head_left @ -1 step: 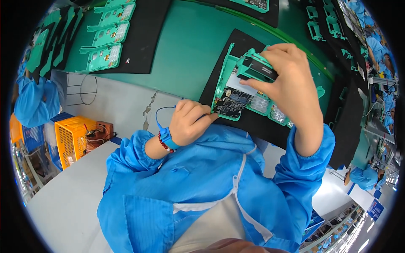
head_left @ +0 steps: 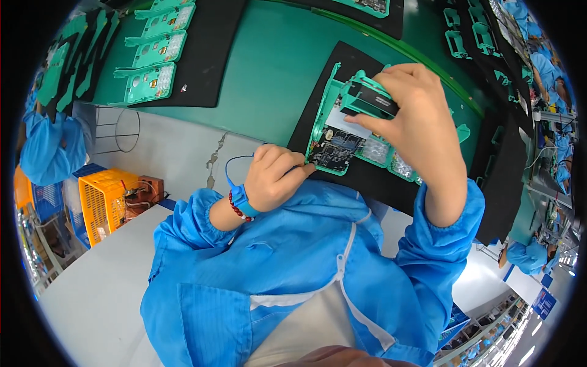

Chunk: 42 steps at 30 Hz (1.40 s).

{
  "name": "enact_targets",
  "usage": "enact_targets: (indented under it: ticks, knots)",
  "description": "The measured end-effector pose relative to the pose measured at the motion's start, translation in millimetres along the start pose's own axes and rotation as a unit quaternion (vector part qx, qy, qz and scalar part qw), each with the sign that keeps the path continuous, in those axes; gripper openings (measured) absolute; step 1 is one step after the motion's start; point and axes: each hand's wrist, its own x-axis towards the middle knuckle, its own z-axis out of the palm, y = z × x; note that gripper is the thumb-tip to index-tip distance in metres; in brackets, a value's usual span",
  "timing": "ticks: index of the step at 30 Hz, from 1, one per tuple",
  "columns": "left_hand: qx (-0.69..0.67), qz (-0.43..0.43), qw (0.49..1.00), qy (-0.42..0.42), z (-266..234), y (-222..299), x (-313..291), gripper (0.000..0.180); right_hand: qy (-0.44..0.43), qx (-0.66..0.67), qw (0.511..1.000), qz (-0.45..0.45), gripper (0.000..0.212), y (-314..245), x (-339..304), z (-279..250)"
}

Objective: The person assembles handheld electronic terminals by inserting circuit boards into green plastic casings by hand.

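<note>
My right hand (head_left: 411, 101) grips a green plastic frame with a black block (head_left: 370, 100) set in it, fingers over the top and thumb beneath. It is held tilted above the far part of a green plastic housing (head_left: 321, 116). Inside the housing, the near part shows a dark circuit board (head_left: 333, 148), with a white sheet (head_left: 346, 122) beyond it, partly covered by the frame. My left hand (head_left: 275, 176) is closed, its thumb and fingertips at the housing's near left corner. A blue wrist strap (head_left: 242, 199) with a cord is on that wrist.
Black mats (head_left: 205, 58) lie on the green bench (head_left: 269, 67). Several similar green housings (head_left: 151, 84) stand at the left, and more green parts (head_left: 455, 44) at the far right. Beside my work, clear-studded housings (head_left: 374, 151) sit partly under my right hand. Yellow crates (head_left: 103, 199) stand lower left.
My right hand and the green frame have shifted very slightly to the left. My left hand stays in place at the housing's corner.
</note>
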Motion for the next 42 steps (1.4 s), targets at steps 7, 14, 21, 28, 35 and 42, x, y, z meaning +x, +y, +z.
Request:
enact_targets:
  ticks: [7, 14, 21, 28, 35, 42]
  knots:
    - [0.011, 0.008, 0.999, -0.048, -7, 3, 8, 0.038, -0.048, 0.039, 0.998, 0.018, 0.045, 3, 4, 28]
    - [-0.019, -0.025, 0.989, -0.147, 0, 6, 8, 0.046, 0.183, -0.162, 0.968, -0.047, 0.054, 23, 8, 66]
    - [0.024, -0.004, 0.990, -0.138, 7, 9, 8, 0.051, 0.145, -0.196, 0.970, -0.004, 0.046, 38, -1, 95]
    - [0.073, 0.007, 0.990, -0.122, 11, 19, 21, 0.057, 0.093, -0.111, 0.989, 0.018, 0.049, 39, -5, 97]
    - [0.046, 0.010, 0.989, -0.140, 10, 12, 46, 0.060, 0.122, -0.083, 0.989, 0.027, 0.051, 35, -9, 102]
    - [0.019, 0.032, 0.986, -0.160, 15, 4, 39, 0.059, 0.117, -0.045, 0.991, 0.042, 0.049, 39, -9, 102]
